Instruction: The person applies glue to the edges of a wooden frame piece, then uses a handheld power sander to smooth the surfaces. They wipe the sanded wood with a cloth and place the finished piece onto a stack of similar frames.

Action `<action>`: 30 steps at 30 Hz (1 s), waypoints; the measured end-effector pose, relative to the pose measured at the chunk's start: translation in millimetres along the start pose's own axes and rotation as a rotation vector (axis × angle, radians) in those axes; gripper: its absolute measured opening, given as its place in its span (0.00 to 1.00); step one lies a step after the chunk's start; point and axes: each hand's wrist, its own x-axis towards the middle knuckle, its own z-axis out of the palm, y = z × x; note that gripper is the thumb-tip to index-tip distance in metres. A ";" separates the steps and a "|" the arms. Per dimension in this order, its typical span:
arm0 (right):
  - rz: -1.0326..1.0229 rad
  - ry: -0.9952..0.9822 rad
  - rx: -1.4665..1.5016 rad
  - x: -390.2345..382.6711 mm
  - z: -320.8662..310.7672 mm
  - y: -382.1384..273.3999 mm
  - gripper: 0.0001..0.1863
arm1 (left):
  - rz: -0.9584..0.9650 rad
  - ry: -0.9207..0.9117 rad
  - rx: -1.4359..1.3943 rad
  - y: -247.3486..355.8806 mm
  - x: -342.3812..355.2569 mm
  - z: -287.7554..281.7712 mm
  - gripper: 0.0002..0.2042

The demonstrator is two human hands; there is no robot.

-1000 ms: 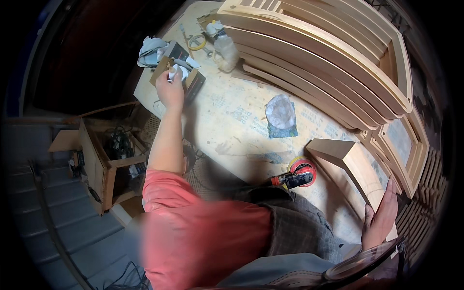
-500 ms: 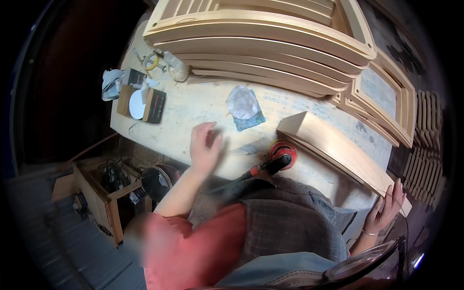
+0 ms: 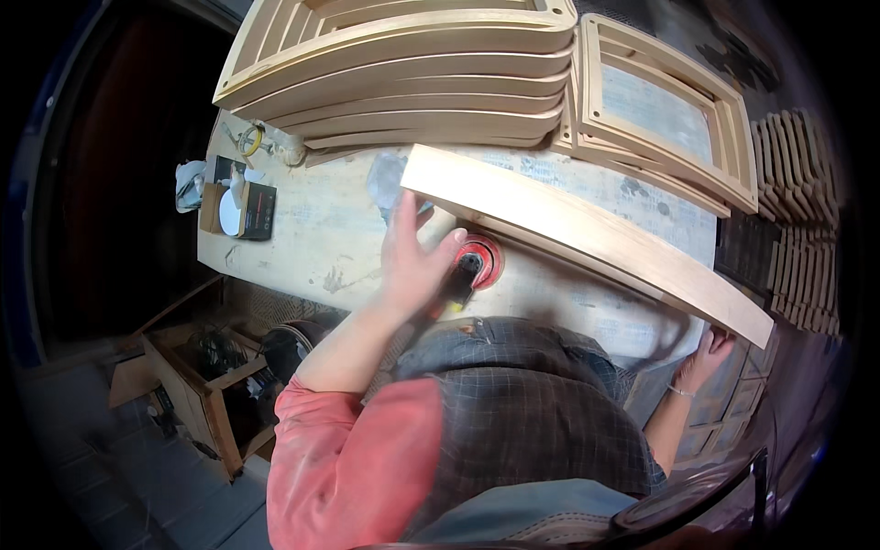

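A long pale wooden frame (image 3: pixel 587 229), its curved side face up, is tilted across the table in front of me. My left hand (image 3: pixel 412 261) is at its left end, fingers against the end and thumb spread toward me. My right hand (image 3: pixel 704 359) grips the right end from below, its fingers partly hidden by the wood. Below the frame's near edge, close to my left thumb, rests a red and black disc sander (image 3: pixel 477 264). Partly covered by the frame's left end are round grey sanding discs (image 3: pixel 385 179) on the tabletop.
Stacked wooden frames (image 3: pixel 412 87) fill the far side of the table (image 3: pixel 312 247), with more frames (image 3: pixel 660 119) at far right. An open box of white discs (image 3: pixel 243 211) stands at left. A wooden crate (image 3: pixel 197 394) and slatted stacks (image 3: pixel 797 165) flank the table.
The frame has shifted left and away from me, now over part of the discs. My left hand has reached its left end; my right hand has moved from its top to underneath.
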 end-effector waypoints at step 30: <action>-0.956 -1.007 -0.990 120.9 88.4 -336.8 0.19 | -0.170 -0.447 0.731 -33.3 -48.9 89.9 0.33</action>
